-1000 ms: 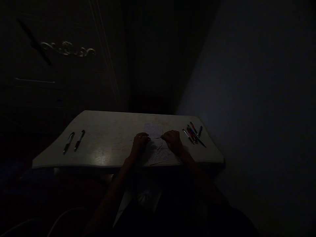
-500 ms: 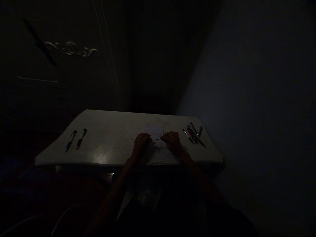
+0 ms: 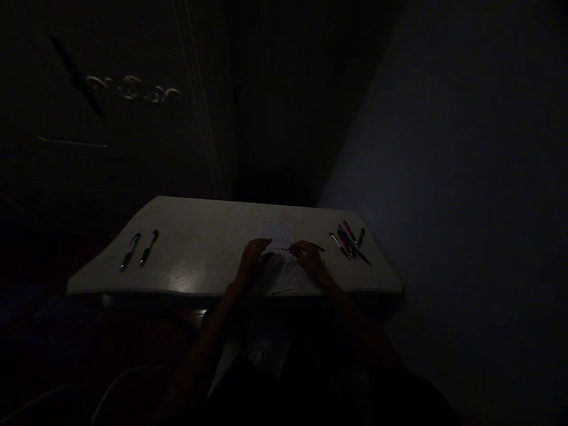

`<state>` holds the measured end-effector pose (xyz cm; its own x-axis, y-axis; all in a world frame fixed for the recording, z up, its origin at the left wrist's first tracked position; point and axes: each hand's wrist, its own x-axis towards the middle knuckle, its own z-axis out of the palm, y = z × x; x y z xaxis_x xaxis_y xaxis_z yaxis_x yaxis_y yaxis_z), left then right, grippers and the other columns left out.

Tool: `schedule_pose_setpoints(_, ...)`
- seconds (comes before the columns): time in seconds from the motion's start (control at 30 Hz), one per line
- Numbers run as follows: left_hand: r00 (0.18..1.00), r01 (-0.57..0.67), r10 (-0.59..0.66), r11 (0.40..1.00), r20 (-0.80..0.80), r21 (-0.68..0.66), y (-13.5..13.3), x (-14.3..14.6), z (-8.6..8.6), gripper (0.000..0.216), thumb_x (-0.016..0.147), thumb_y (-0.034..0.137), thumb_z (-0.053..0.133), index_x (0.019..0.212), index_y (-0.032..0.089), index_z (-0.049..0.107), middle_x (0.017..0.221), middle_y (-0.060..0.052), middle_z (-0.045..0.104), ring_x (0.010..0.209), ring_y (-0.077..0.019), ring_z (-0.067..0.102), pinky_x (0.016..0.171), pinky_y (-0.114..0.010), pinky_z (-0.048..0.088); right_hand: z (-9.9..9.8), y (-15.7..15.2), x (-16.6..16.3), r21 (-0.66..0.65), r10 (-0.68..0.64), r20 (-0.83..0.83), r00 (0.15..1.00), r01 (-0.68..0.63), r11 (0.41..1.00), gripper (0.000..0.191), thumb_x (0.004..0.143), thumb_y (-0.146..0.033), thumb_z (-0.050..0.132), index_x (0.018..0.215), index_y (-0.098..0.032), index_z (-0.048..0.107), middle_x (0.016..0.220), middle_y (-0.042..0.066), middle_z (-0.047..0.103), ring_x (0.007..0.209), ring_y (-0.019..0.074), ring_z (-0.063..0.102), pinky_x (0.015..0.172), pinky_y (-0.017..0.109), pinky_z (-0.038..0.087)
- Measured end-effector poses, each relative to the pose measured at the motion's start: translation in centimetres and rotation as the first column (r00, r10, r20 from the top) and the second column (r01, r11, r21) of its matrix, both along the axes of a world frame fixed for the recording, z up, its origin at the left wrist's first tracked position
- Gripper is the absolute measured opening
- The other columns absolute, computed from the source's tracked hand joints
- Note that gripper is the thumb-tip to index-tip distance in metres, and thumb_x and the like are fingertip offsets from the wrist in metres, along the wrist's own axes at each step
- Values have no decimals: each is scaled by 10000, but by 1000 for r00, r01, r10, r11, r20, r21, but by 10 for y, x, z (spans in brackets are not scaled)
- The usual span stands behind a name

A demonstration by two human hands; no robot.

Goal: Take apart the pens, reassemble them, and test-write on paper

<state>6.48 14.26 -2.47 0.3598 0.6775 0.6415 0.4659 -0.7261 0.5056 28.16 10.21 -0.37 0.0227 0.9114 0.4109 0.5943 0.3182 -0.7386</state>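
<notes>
Over the sheets of paper on the white table, my right hand is closed in a pinch on a thin pen-like stick, which points left. A dark pen-shaped piece shows just past the knuckles of that hand; whether it joins the stick I cannot tell in the dim light. My left hand rests at the paper's left side, fingers and thumb apart, with nothing visible between them. The stick's left end lies in the gap between the hands.
Several pens lie in a loose group at the right of the table. Two pens, a left one and a right one, lie side by side at the left. A wall borders the right side; a dark cabinet stands at the left.
My left hand's fingers have parted from the thin stick, which both hands held before. A dark pen-shaped piece now shows beyond my right hand. The view has shifted slightly.
</notes>
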Motion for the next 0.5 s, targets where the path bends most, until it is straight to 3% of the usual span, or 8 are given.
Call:
schedule_pose_setpoints(0.1, 989, -95, 92, 995, -116, -21, 8, -15, -1, 392, 882, 241, 584, 1273, 210, 574, 1220, -121, 613, 1145, -248, 548, 950, -432, 490, 1, -1, 3, 2, -17, 5, 1000, 17, 1000, 111, 856, -218, 590, 824, -193, 693, 885, 60, 698, 875, 194, 629, 844, 331, 455)
schedule_pose_setpoints(0.2, 939, -230, 217, 973, -268, -17, 18, -31, -2, 280, 839, 249, 635, 1105, 168, 672, 1222, -159, 616, 1175, -320, 537, 947, -474, 470, 3, 1, 9, 36, -37, 74, 997, 34, 999, 108, 862, -213, 593, 840, -189, 696, 897, 66, 697, 895, 202, 622, 860, 341, 446)
schedule_pose_setpoints(0.3, 926, -217, 193, 975, -323, -42, 24, -42, -2, 142, 843, 260, 624, 912, 179, 717, 1099, -136, 671, 1142, -321, 561, 912, -445, 479, 5, 6, 13, 53, -64, 192, 979, 55, 997, 107, 873, -200, 593, 863, -187, 699, 909, 67, 699, 918, 205, 619, 880, 349, 427)
schedule_pose_setpoints(0.4, 972, -167, 143, 978, -188, -121, 21, -43, 1, 156, 854, 290, 601, 846, 187, 719, 979, -106, 698, 1041, -276, 608, 888, -401, 485, 6, 12, 12, 62, -72, 269, 961, 58, 996, 95, 872, -186, 604, 864, -195, 698, 916, 59, 705, 930, 202, 619, 886, 351, 412)
schedule_pose_setpoints(0.5, 977, -119, 169, 940, 132, -320, 14, -39, 7, 250, 842, 405, 615, 909, 183, 708, 976, -87, 704, 935, -232, 640, 827, -354, 507, 7, 16, 8, 110, -88, 241, 966, 62, 992, 92, 876, -194, 609, 849, -200, 696, 898, 52, 705, 918, 202, 618, 878, 355, 404)
